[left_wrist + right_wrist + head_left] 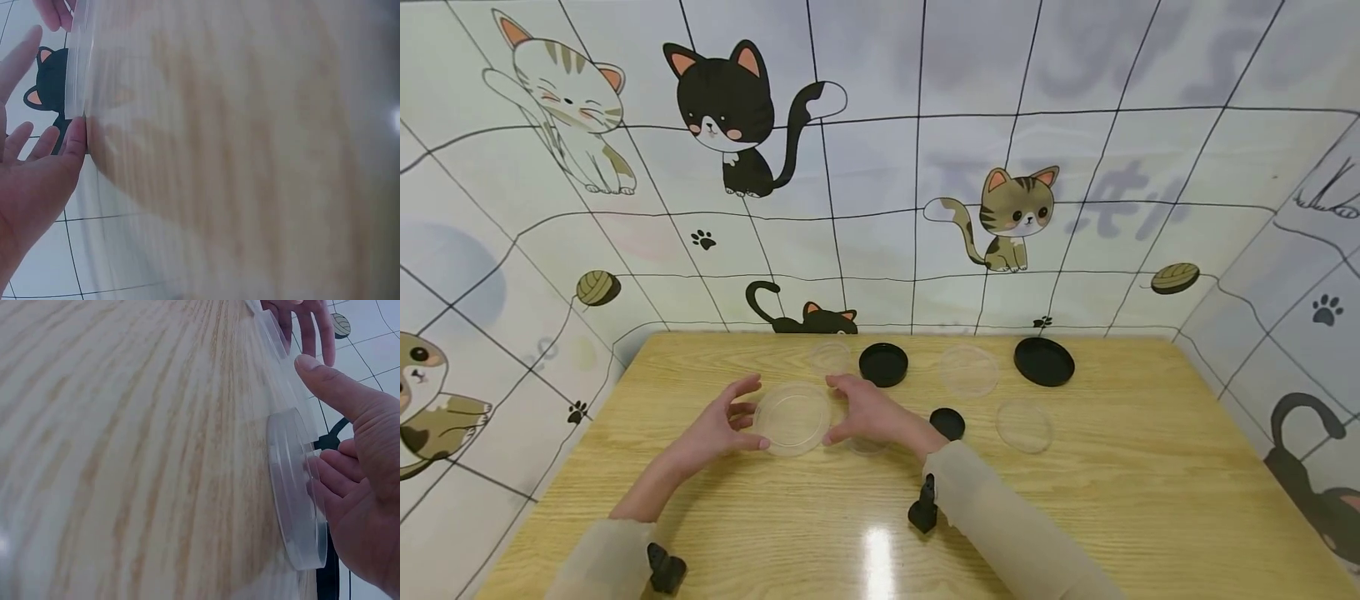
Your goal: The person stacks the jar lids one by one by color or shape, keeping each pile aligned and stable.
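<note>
In the head view a clear round plastic lid (793,419) lies on the table between the two hands. At its left edge is my left hand (721,421), thumb right at the near side of the rim and fingers apart. My right hand (868,410) reaches to its right edge with thumb and fingers spread. In the left wrist view the thumb tip meets the edge of the clear lid (78,69). Under the right palm in the right wrist view lies another clear lid (294,487), mostly hidden by the hand in the head view.
Behind and right of the hands lie a black lid (883,365), a larger black lid (1044,362) and a small black lid (947,423). More clear lids (970,371) are spread among them on the wooden table (790,525). A cat-patterned cloth (880,167) hangs behind.
</note>
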`<state>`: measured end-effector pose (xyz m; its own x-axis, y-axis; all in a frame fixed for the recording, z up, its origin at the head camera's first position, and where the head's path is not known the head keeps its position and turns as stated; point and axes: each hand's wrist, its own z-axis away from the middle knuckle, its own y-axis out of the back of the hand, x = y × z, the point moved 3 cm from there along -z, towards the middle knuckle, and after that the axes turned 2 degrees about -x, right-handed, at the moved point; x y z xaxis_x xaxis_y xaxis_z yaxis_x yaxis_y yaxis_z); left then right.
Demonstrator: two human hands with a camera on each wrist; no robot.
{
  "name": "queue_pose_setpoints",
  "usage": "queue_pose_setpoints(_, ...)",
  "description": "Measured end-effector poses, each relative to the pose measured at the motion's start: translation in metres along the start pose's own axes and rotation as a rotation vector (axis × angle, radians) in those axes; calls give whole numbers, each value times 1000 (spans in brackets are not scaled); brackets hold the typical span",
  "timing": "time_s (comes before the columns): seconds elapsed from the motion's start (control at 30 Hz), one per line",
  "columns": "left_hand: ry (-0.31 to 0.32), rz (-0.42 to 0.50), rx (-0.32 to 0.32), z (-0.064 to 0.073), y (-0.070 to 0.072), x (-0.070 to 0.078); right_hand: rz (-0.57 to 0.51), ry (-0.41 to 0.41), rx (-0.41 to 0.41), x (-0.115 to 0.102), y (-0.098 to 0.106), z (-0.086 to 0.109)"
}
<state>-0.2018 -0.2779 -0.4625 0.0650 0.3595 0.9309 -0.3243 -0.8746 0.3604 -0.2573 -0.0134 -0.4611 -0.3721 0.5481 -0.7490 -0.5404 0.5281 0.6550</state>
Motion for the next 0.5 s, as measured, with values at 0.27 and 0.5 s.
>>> queue_pose_setpoints(0.27,22,-7,-22,-3,-2,3,110,0,-25,2,4,-5)
queue_pose_setpoints(0.5,20,-19,-35,-4,-1,-2,133,7,-42,3,5,-7)
